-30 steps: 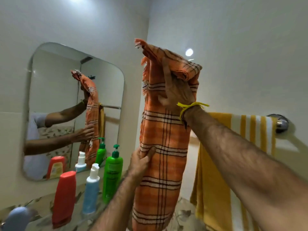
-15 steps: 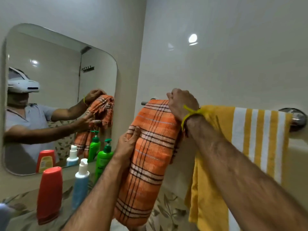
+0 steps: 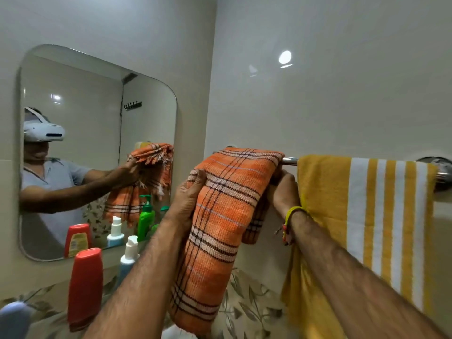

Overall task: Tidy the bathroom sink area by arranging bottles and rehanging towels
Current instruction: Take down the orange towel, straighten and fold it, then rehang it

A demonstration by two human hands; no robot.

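The orange towel (image 3: pixel 230 206) lay draped over the rail (image 3: pixel 289 160) — soft, light, likely to slip — with the left hand (image 3: pixel 188 199) clasping its front fold and the right hand (image 3: pixel 283 192) pinching its back edge.

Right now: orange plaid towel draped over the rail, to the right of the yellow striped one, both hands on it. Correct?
Not quite. The orange plaid towel hangs to the left of the yellow striped towel, not the right; the head view shows it. The rest holds: it is draped over the rail, with the left hand and right hand both on it.
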